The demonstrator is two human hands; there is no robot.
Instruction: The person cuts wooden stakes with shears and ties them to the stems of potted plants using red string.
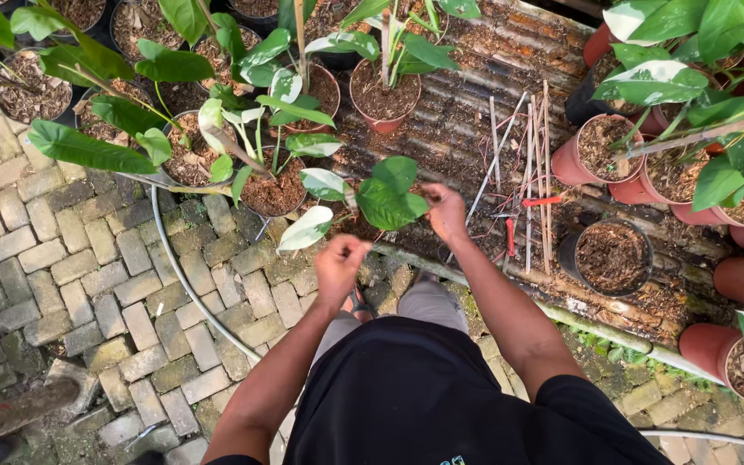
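My left hand (338, 263) is closed in a fist over the paving, just below a pale variegated leaf (306, 229); whether it holds anything I cannot tell. My right hand (445, 212) reaches forward with curled fingers, touching the edge of a large green leaf (390, 195) of a potted plant. That plant's pot is hidden under its leaves. A bundle of thin bamboo stakes (534, 172) lies on the rusty corrugated sheet (467, 103) just right of my right hand.
Terracotta pots of soil (600, 151) and a black pot (610, 257) stand at the right. More potted plants (275, 191) crowd the top left. A thin hose (184, 275) curves over the block paving (71, 258). Red tool handles (510, 234) lie among the stakes.
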